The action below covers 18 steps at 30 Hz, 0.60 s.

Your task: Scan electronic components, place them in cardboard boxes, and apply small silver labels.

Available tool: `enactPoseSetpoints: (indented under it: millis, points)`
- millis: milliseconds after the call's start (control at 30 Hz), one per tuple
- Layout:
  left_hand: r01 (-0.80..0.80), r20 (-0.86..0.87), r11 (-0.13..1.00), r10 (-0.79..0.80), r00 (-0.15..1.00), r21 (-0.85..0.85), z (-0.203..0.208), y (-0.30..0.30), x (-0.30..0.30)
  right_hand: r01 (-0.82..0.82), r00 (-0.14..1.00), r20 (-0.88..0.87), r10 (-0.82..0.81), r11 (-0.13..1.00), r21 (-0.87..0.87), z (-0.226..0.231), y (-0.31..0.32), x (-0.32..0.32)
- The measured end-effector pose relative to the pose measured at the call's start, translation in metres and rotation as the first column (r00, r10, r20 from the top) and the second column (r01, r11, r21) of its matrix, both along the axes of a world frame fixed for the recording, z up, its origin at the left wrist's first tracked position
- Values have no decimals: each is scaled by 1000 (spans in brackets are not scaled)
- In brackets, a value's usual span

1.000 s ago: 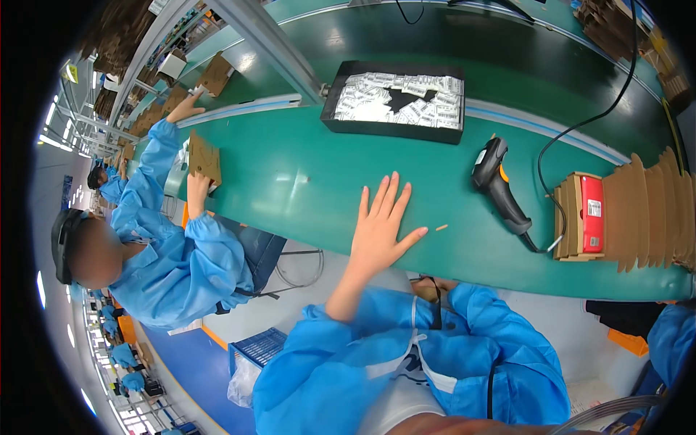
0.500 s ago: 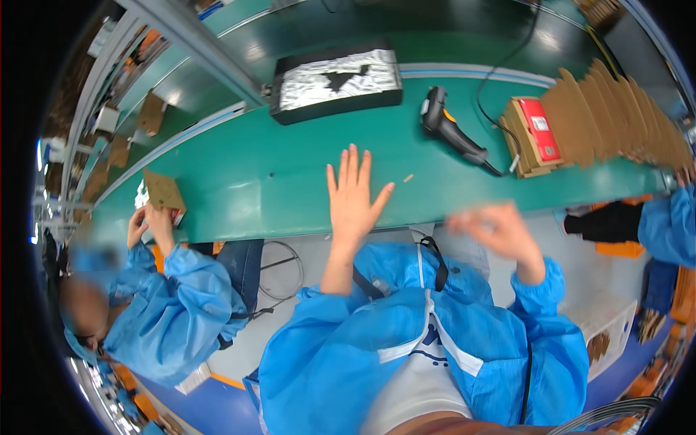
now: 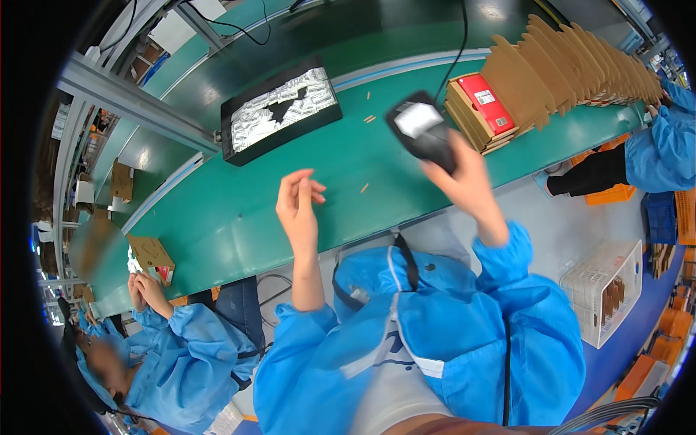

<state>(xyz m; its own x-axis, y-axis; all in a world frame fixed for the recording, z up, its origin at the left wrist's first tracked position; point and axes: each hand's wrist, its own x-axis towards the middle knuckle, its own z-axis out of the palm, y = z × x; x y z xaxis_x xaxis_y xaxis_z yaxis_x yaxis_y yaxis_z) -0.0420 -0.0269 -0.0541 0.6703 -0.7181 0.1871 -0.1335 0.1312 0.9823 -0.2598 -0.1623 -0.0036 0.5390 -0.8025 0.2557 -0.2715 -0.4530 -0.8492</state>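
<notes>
My right hand (image 3: 470, 181) grips a black handheld barcode scanner (image 3: 436, 145) and holds it up over the green bench (image 3: 341, 206). A white label shows on the scanner, which is blurred by motion, and its cable runs up and away. Left of it, my left hand (image 3: 297, 214) hovers above the bench with loosely bent fingers and nothing visible in them. Beyond that hand lies a black open box (image 3: 290, 136), holding many small white printed packets (image 3: 250, 119) around a dark gap.
Right of the scanner is a stack of brown cartons (image 3: 464, 109) with a red box (image 3: 487, 101) on it, beside fanned cardboard blanks (image 3: 536, 72). Small tan scraps (image 3: 365, 188) dot the bench. A co-worker (image 3: 196, 348) handles a carton (image 3: 150, 254) at left; another (image 3: 660, 152) stands far right.
My right hand has taken hold of the scanner and lifted it off the bench. My left hand, flat and spread before, has moved left and its fingers have bent. The view has shifted.
</notes>
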Motion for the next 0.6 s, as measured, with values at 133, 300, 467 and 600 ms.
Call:
enactPoseSetpoints:
  millis: [133, 300, 467, 600]
  points:
    - [408, -137, 900, -389, 911, 155, 23, -84, -35, 15, 694, 707, 138, 978, -206, -3, 31, -140]
    - [544, -130, 751, -539, 832, 375, 25, -195, -102, 555, 616, 784, 80, 662, -503, 43, 54, -233]
    - [493, -74, 808, -498, 864, 322, 17, -221, -120, 545, 550, 834, 53, 733, -406, 34, 64, -260]
    - [528, -285, 841, -481, 829, 118, 15, -216, -102, 217, 853, 501, -145, 972, -87, 3, 57, -248]
